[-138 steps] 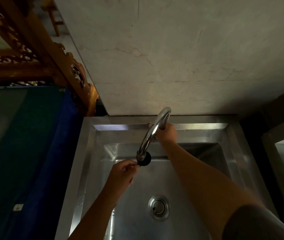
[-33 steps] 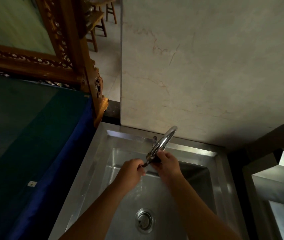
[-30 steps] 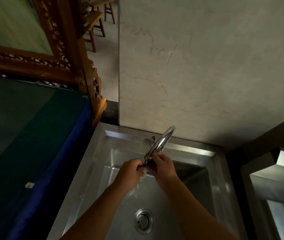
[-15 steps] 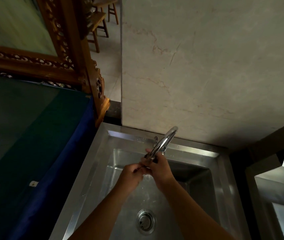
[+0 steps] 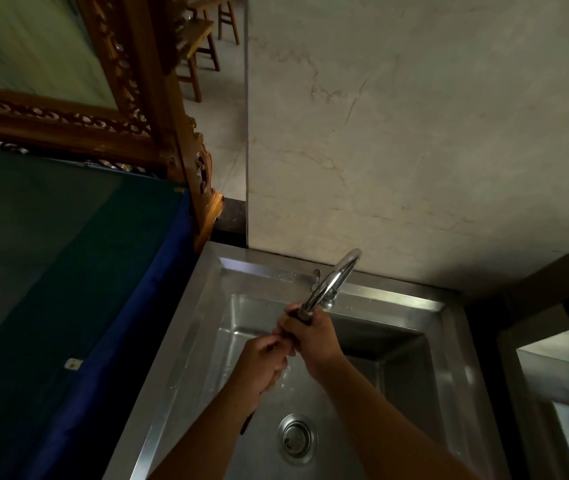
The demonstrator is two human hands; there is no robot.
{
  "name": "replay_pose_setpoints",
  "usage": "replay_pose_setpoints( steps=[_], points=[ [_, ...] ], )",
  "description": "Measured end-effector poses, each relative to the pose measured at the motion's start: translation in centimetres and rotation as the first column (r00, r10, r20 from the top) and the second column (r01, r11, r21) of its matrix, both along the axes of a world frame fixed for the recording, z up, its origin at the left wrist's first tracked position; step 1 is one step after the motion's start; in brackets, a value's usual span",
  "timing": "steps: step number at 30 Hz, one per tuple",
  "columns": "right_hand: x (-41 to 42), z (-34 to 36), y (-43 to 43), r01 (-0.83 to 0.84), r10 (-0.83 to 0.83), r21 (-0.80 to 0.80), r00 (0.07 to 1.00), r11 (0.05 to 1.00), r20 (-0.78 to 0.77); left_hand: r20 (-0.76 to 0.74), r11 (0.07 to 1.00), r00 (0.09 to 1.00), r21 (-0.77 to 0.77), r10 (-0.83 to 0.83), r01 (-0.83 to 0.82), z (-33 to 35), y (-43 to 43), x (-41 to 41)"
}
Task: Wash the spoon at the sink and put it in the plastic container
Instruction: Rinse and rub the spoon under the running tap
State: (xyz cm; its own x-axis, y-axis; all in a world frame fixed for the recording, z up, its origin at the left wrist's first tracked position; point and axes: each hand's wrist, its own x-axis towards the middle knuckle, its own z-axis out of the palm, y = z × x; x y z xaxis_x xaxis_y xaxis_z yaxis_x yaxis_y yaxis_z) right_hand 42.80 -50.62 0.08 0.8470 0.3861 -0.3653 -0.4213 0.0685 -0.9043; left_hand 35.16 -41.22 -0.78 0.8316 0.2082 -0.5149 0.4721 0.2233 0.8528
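Spoon [image 5: 249,420]: only a thin dark sliver shows, poking out below the left hand [image 5: 263,365] toward 6 o'clock over the sink basin; the rest is hidden inside the fist, and the picture is too dim to tell bowl from handle. Nearest the camera, both bare forearms rise from the bottom edge toward 12 o'clock and meet above the middle of the steel sink [image 5: 186,344]. The drain [image 5: 296,439] lies at 6 o'clock from the hands, between the two forearms. The left hand's grip is curled closed around the spoon, knuckles up. The right hand [image 5: 313,337] sits just beside it at 2 o'clock, touching it, with its fingers folded over the same spot; its grip is closed too, and whether it pinches the spoon or rubs the left fingers cannot be told. The right hand's knuckles sit directly under the dark tip of the curved chrome faucet [image 5: 332,282], which arches up toward 1 o'clock to the back rim of the sink. Wet glints show on the basin floor under the hands. Beyond the sink stands a pale veined wall [image 5: 414,133]. At 9 o'clock lies a dark green surface edged with blue cloth [image 5: 130,323], and at 11 o'clock a carved wooden frame [image 5: 158,98].
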Motion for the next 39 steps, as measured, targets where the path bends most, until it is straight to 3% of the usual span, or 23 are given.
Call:
replay_pose_setpoints(
  steps=[5,7,9,12,16,20,26,35,39],
  points=[
    [0.5,-0.8,0.0,0.151,-0.164,-0.125,0.982,0.981,-0.094,0.023,0.999,1.0,0.045,0.004,-0.005,0.4,-1.4,0.6],
    [0.9,-1.0,0.0,0.196,-0.22,-0.135,0.955,0.971,-0.199,0.021,0.996,1.0,0.09,-0.003,0.001,0.3,-1.8,0.7],
    [1.2,-1.0,0.1,0.236,-0.249,-0.081,0.905,0.968,-0.344,0.025,0.989,0.999,0.146,-0.019,0.015,0.1,-1.9,0.7],
    [1.3,-0.8,0.0,0.204,-0.15,0.093,0.902,0.975,-0.404,0.026,0.985,0.999,0.17,-0.035,0.03,-0.2,-1.4,0.5],
    [1.3,-0.5,-1.2,0.058,0.025,0.234,0.941,0.971,-0.338,-0.007,0.999,0.999,-0.006,-0.036,0.036,0.0,-0.9,0.2],
    [1.2,-0.7,-2.4,0.017,0.047,0.255,0.97,0.967,-0.24,-0.022,0.975,0.998,-0.217,-0.054,0.048,0.2,-0.5,0.3],
    [1.1,-0.9,-3.5,-0.088,0.1,0.116,0.991,0.989,-0.093,0.006,0.97,0.992,-0.21,-0.127,0.125,0.2,-0.8,0.3],
    [0.6,-1.8,-2.4,-0.038,0.033,-0.039,0.993,0.999,-0.112,0.079,0.987,0.985,0.059,-0.151,0.147,0.2,-1.0,0.9],
    [0.1,-1.8,-1.0,-0.052,0.049,-0.028,0.992,0.998,-0.112,0.112,0.996,0.989,0.024,-0.093,0.091,0.1,-0.9,1.3]
  ],
)
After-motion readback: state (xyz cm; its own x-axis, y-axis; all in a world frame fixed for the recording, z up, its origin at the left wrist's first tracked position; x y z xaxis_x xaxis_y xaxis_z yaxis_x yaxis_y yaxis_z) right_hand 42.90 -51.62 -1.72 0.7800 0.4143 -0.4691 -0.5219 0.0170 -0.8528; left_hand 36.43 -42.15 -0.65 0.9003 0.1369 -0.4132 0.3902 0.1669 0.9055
